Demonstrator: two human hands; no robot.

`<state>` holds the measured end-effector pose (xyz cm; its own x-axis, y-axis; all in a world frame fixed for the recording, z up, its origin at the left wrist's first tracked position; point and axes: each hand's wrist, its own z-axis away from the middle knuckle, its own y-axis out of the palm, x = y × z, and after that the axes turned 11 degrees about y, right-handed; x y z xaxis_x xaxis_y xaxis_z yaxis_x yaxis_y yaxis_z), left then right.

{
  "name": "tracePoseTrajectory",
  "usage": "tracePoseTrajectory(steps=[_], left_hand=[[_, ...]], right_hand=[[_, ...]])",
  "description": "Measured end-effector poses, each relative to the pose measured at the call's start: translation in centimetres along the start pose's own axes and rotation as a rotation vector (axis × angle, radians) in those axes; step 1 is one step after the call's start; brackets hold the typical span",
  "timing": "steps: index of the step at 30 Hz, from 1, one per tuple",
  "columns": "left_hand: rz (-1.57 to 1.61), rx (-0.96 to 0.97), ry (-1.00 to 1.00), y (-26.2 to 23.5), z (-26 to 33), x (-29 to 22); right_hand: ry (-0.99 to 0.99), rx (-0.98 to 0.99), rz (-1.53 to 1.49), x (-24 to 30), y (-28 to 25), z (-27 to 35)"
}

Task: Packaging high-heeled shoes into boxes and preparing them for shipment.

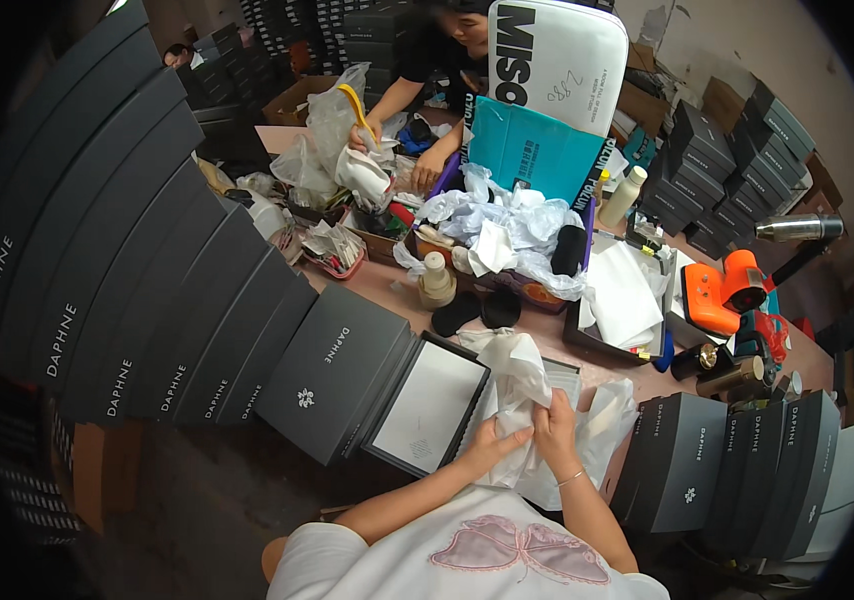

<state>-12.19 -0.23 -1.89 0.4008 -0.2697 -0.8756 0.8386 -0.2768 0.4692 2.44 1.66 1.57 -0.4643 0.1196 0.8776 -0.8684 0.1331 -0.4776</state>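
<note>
Close in front of me, both hands work on a bundle of crumpled white tissue paper (519, 368). My left hand (494, 446) grips its lower left side, the thumb stretched toward the other hand. My right hand (555, 430) is closed on the right side of the same paper, a thin bracelet at its wrist. Whatever the paper may wrap is hidden. Beneath lies an open shoebox (561, 376), mostly covered by loose tissue. Touching it on the left, a dark box lid (432, 405) shows its white inside.
Tall stacks of dark shoeboxes (147, 290) rise at left; more boxes (682, 460) stand at right. Beyond are a bin of crumpled paper (522, 225), a cream bottle (436, 282), black round pads (477, 312) and an orange tool (712, 298). A co-worker's hands (432, 165) work across the table.
</note>
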Motion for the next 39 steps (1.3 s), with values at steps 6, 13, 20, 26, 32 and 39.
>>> tracePoseTrajectory(steps=[6,13,20,26,32,39], left_hand=[[-0.489,0.0,0.144,-0.6,0.0,-1.9],[-0.476,-0.112,0.324,0.0,-2.2,-1.5],[-0.656,0.02,0.443,-1.3,-3.8,-0.6],[0.207,-0.344,0.199,-2.6,-3.9,0.7],[-0.337,-0.37,0.314,-3.9,-4.5,2.3],[-0.589,-0.006,0.432,-1.1,-1.5,-0.8]], right_hand=[[-0.033,0.032,0.131,1.2,-3.1,0.4],[-0.003,0.229,0.003,3.0,-3.5,-0.9],[-0.027,0.423,-0.036,4.1,-3.5,-0.9],[0.193,0.216,-0.428,-1.3,-6.3,2.5],[0.61,0.508,-0.848,-0.3,-3.7,6.3],[0.239,0.537,-0.268,-0.3,-3.2,6.1]])
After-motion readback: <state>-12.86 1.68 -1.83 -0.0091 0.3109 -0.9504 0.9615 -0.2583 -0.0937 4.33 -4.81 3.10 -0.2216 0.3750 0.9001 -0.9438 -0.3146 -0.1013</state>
